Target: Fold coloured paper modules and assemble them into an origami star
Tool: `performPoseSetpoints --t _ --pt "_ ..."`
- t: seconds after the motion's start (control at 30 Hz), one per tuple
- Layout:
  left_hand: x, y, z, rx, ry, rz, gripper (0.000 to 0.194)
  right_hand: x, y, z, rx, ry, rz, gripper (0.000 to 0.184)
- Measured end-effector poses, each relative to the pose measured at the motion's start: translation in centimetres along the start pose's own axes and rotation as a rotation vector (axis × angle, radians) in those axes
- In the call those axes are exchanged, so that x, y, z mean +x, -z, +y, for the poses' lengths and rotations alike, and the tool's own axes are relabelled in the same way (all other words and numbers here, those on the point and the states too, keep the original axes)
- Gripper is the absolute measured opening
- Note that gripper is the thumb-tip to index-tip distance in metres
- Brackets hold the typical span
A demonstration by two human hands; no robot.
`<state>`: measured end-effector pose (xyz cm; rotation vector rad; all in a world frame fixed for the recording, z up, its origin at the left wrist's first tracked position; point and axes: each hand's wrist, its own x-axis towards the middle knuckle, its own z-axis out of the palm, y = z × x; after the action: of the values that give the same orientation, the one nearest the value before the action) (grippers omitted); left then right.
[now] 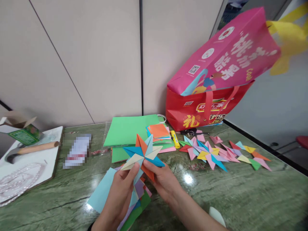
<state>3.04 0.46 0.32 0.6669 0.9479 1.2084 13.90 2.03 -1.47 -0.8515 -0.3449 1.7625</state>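
Above the near part of the green table [240,199], both hands hold up a paper star [142,155] with points in blue, orange and cream. The left hand [120,195] pinches the star at its lower left side, with the thumb on the front. The right hand [163,181] pinches it at the lower right side, its fingers closed on an orange point. The star is lifted off the table and stands almost upright, facing the person.

Under the left hand lies a small pile of loose papers [106,189] in light blue, purple and green. Farther away lies a green sheet [127,130], and on its right part is a stack of small squares [158,131] with an orange one on top. A yellow marker [175,139] lies just beside this stack. To the right, more folded stars [207,153] and single folded pieces [250,155] are spread on the table. At the far side stands a red bag [192,112], and a pink bag [228,54] leans over it. At the far left lies a white board [48,157] with a hammer [31,149] and a small carton [19,128] on it.
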Motion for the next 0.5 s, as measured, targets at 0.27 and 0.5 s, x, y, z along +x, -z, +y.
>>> performPoseSetpoints --t 0.27,0.5 --pt "0.3 0.8 1.3 -0.023 0.124 0.145 0.014 0.2 0.5 -1.0 -0.112 0.012 -0.107 0.043" --pt "0.3 1.6 2.5 0.203 0.153 0.07 0.021 1.2 1.9 -3.2 -0.312 0.098 -0.134 0.043"
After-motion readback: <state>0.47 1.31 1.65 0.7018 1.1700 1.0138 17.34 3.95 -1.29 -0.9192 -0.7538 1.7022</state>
